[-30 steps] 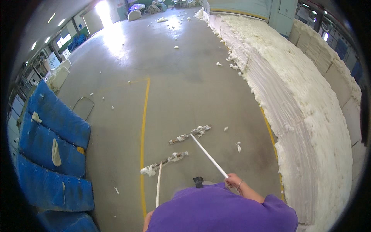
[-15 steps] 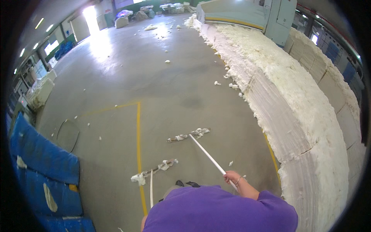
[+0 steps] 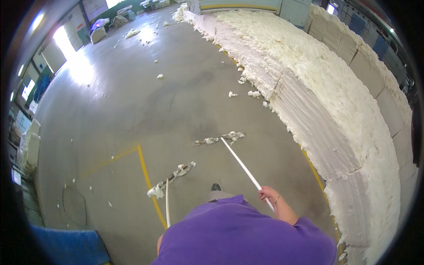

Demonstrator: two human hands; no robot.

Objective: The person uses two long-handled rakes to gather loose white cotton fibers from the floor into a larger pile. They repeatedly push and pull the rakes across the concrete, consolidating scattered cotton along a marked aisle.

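My right hand [image 3: 268, 193], a bracelet at its wrist, is closed round the white pole [image 3: 243, 166] of a wide dust mop. That mop's thin head [image 3: 213, 140] lies flat on the floor ahead, with tufts of white fluff clinging to it. A second dust mop [image 3: 173, 176], also caught with fluff, is on the floor to the left, touching the yellow line. Its pale pole [image 3: 167, 204] runs back toward my left side. There, only a sliver of my left arm [image 3: 159, 244] shows beside the purple shirt; the left hand is hidden.
A long row of white fibre bales [image 3: 309, 119] curves along the right, with loose tufts at its foot. A machine [image 3: 240, 5] stands at the far end. A blue padded block [image 3: 73, 243] is at lower left, near a dark wire loop [image 3: 74, 205] on the floor.
I have moved forward: the yellow floor corner and the blue block have slid lower in view. Both mops have travelled along with me. My right hand keeps its hold on the pole.
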